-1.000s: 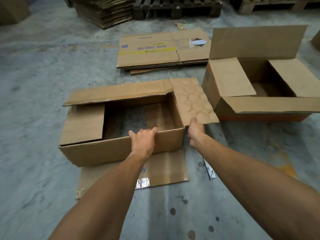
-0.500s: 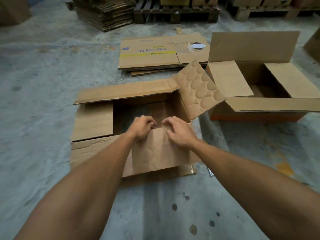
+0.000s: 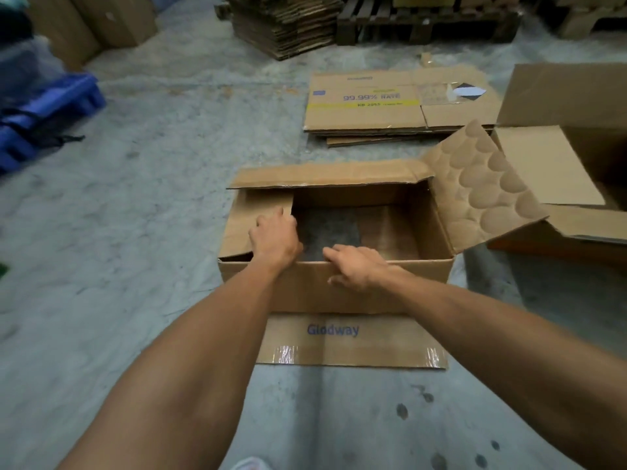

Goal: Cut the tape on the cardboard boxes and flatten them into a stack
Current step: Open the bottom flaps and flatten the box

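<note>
Far left, a blue plastic item (image 3: 51, 106) lies on the concrete floor (image 3: 152, 184), blurred. At centre an open cardboard box (image 3: 305, 286) stands on the floor with all top flaps turned out. Its bottom is open: bare floor shows through the middle, with a brown bottom flap to the right of that gap. The left hand (image 3: 276, 237) reaches over the near wall, fingers curled at the edge of the box's left flap (image 3: 251, 215); whether it grips the flap cannot be told. The right hand (image 3: 356, 266) lies on the near wall's top edge, fingers spread over the rim and thumb on the outer face. The hands are close together but not touching. The near flap (image 3: 353, 340), printed "Glodway" with clear tape along its edge, lies flat on the floor toward the viewer. The right flap (image 3: 485, 188), marked with round impressions, stands tilted up and outward. Beyond the box, flattened cartons (image 3: 373, 110) rest in a low stack. At right a second open box (image 3: 559, 157) sits just beside the tilted flap. A tall stack of flattened cardboard (image 3: 288, 25) and a dark pallet (image 3: 424, 22) stand along the far edge
</note>
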